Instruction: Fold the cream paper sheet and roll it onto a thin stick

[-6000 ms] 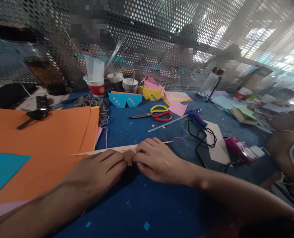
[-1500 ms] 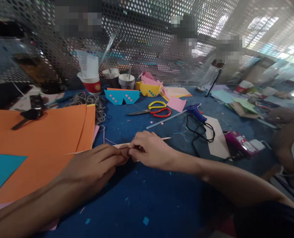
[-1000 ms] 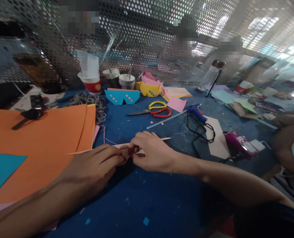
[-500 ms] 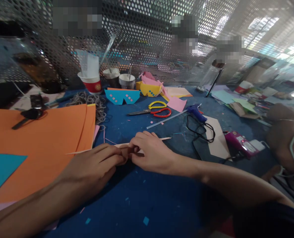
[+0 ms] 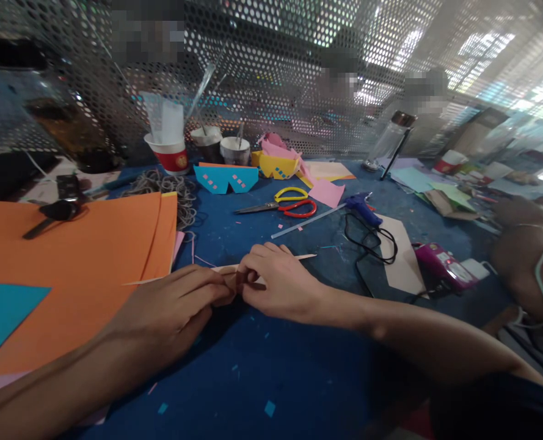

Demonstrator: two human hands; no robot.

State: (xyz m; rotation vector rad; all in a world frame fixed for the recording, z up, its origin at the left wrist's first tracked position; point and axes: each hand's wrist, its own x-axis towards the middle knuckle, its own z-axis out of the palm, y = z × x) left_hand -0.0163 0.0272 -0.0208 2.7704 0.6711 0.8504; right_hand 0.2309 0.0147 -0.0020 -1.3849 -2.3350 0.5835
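Between my two hands is a narrow piece of pale peach paper (image 5: 228, 269), its thin pointed ends sticking out to the left and right. My left hand (image 5: 179, 302) is closed on its left part, fingers bent together. My right hand (image 5: 278, 281) pinches the middle, its fingertips almost touching the left ones. The fingers cover most of the paper, so its folds cannot be made out. Just beyond lie scissors (image 5: 278, 206) with one yellow and one red handle, and a clear glue stick (image 5: 305, 222) that runs to a blue glue gun (image 5: 363, 209).
Orange sheets (image 5: 92, 263) and a blue sheet (image 5: 5, 318) lie at the left. Behind stand a blue paper mask (image 5: 226, 178), a yellow one (image 5: 275, 166) and paper cups (image 5: 167, 154). At right are a purple device (image 5: 445, 266) with cables and another person's arm (image 5: 518, 263).
My hands stay nearly still, with only a slight shift of the left fingers on the paper. At the right, the other person's hand has moved a little.
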